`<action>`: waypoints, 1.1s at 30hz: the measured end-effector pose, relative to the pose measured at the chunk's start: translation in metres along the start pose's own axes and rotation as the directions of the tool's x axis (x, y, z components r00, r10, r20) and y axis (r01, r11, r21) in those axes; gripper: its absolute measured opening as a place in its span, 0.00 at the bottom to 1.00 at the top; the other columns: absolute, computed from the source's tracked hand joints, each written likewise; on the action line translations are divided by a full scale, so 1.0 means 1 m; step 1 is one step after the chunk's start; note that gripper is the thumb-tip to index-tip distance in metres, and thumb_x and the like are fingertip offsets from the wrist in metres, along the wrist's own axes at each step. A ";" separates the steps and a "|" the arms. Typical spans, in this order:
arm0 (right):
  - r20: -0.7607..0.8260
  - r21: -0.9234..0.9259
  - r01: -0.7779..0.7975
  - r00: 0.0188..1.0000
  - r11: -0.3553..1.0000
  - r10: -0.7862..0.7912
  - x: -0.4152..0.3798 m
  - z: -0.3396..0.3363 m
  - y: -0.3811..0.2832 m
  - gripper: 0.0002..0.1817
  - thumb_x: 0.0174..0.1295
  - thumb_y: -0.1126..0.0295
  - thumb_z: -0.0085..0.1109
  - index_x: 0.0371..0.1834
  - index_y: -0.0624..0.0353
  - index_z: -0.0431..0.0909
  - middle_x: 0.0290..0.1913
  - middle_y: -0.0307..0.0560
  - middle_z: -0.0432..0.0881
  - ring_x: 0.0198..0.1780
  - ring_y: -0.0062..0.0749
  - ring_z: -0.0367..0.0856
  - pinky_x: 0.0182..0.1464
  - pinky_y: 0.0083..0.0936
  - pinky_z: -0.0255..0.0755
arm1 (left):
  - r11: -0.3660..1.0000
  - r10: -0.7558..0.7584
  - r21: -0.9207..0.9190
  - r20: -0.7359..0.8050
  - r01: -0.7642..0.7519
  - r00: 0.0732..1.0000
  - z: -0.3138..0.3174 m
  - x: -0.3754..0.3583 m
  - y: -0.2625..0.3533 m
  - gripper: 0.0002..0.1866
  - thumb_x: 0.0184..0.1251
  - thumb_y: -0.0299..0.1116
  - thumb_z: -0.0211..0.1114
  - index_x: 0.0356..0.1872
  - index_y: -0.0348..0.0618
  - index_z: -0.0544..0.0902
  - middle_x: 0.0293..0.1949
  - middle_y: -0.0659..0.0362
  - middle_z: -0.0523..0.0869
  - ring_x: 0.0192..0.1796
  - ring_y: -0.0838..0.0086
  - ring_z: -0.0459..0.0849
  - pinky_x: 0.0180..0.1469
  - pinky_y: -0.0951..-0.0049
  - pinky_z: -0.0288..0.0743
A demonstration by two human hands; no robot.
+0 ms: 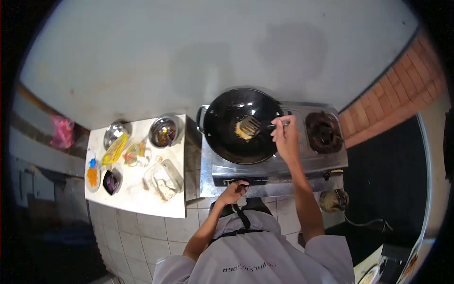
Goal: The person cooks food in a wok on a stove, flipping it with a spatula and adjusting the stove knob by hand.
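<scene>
A large black wok [222, 142] sits on the left side of a metal gas stove [283, 165]. My right hand [285, 136] is closed around the handle of a slotted spatula [250, 126], whose head rests in the wok. Under and beside that head lies a small yellowish heap of food [242, 133]. At the stove's front edge, my left hand [235, 191] has its fingers closed on a dark control knob [243, 186].
Left of the stove, a white table [142, 208] holds metal bowls [163, 132], a yellow packet [115, 149], a clear container [163, 181] and a black bowl [112, 182]. An unused burner [324, 133] is on the right, near a brick ledge [392, 97].
</scene>
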State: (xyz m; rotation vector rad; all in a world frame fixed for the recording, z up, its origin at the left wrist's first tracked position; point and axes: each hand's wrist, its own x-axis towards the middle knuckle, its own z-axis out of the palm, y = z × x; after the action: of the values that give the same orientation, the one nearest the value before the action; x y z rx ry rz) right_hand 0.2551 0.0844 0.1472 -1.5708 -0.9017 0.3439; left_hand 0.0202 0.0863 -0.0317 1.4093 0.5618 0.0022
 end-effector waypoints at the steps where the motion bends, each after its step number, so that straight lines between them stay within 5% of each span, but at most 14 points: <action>1: 0.037 0.020 0.000 0.999 1.000 -0.001 0.002 -0.002 0.004 0.04 0.69 0.74 0.45 0.39 0.63 0.63 0.36 0.44 0.79 0.22 0.18 0.74 0.22 0.16 0.66 | 1.000 0.022 -0.017 -0.078 -0.024 0.997 0.005 -0.005 0.009 0.18 0.61 0.22 0.55 0.54 0.36 0.73 0.33 0.65 0.78 0.32 0.83 0.72 0.35 0.81 0.69; 8: 0.176 0.068 0.013 0.984 0.998 -0.025 0.007 0.000 0.037 0.03 0.67 0.76 0.45 0.40 0.63 0.63 0.35 0.47 0.79 0.23 0.24 0.77 0.25 0.22 0.70 | 0.992 0.077 -0.067 -0.376 -0.110 0.923 0.045 -0.010 0.001 0.15 0.64 0.26 0.58 0.51 0.37 0.74 0.25 0.66 0.76 0.24 0.86 0.70 0.27 0.83 0.65; 11: 0.211 0.043 0.052 0.976 0.998 -0.060 0.006 0.000 0.039 0.04 0.67 0.77 0.45 0.41 0.64 0.62 0.35 0.49 0.79 0.25 0.26 0.77 0.28 0.24 0.71 | 0.992 0.065 -0.055 -0.571 -0.117 0.818 0.062 -0.006 -0.002 0.12 0.66 0.29 0.59 0.49 0.39 0.76 0.25 0.63 0.78 0.24 0.85 0.72 0.24 0.81 0.65; 21: 0.232 -0.050 0.155 0.963 0.987 -0.139 0.003 -0.007 0.037 0.05 0.66 0.78 0.45 0.42 0.67 0.61 0.37 0.58 0.78 0.40 0.51 0.80 0.42 0.35 0.71 | 0.972 0.059 -0.122 -0.703 -0.203 0.708 0.086 0.010 -0.003 0.15 0.64 0.21 0.55 0.52 0.36 0.74 0.29 0.61 0.77 0.29 0.82 0.76 0.32 0.82 0.72; 24: 0.202 -0.017 0.214 0.957 0.977 -0.206 0.001 -0.003 0.039 0.05 0.66 0.77 0.46 0.40 0.65 0.62 0.35 0.53 0.78 0.34 0.38 0.78 0.39 0.30 0.70 | 0.966 0.054 -0.139 -0.719 -0.220 0.693 0.086 0.014 -0.008 0.15 0.64 0.21 0.55 0.52 0.36 0.74 0.30 0.61 0.77 0.30 0.81 0.77 0.34 0.81 0.72; 29: 0.184 -0.029 0.248 0.953 0.968 -0.239 0.003 -0.006 0.047 0.05 0.66 0.77 0.47 0.40 0.65 0.62 0.34 0.52 0.79 0.31 0.36 0.78 0.36 0.28 0.70 | 0.967 0.001 -0.163 -0.764 -0.195 0.645 0.087 0.012 0.003 0.13 0.66 0.25 0.56 0.51 0.36 0.74 0.28 0.61 0.78 0.30 0.81 0.77 0.33 0.81 0.72; 32: 0.255 -0.034 0.173 0.954 0.984 -0.159 0.004 -0.010 0.051 0.05 0.67 0.76 0.46 0.41 0.66 0.63 0.37 0.55 0.79 0.35 0.44 0.82 0.37 0.31 0.73 | 0.974 -0.017 -0.156 -0.773 -0.163 0.634 0.090 0.010 0.001 0.12 0.65 0.26 0.58 0.49 0.36 0.76 0.28 0.59 0.81 0.31 0.80 0.77 0.33 0.80 0.71; 33: 0.237 0.030 0.147 0.960 0.989 -0.150 0.005 -0.010 0.050 0.04 0.67 0.76 0.46 0.40 0.64 0.63 0.35 0.50 0.79 0.29 0.32 0.78 0.30 0.24 0.70 | 0.986 0.046 -0.061 -0.791 -0.154 0.610 0.090 0.010 0.000 0.12 0.65 0.27 0.58 0.49 0.37 0.76 0.29 0.59 0.81 0.30 0.80 0.77 0.33 0.80 0.71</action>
State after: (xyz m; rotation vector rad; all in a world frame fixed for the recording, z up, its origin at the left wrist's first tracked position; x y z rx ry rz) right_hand 0.2822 0.0829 0.1038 -1.4602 -1.1947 0.4359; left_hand 0.0624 0.0065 -0.0309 1.2658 1.1942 0.7892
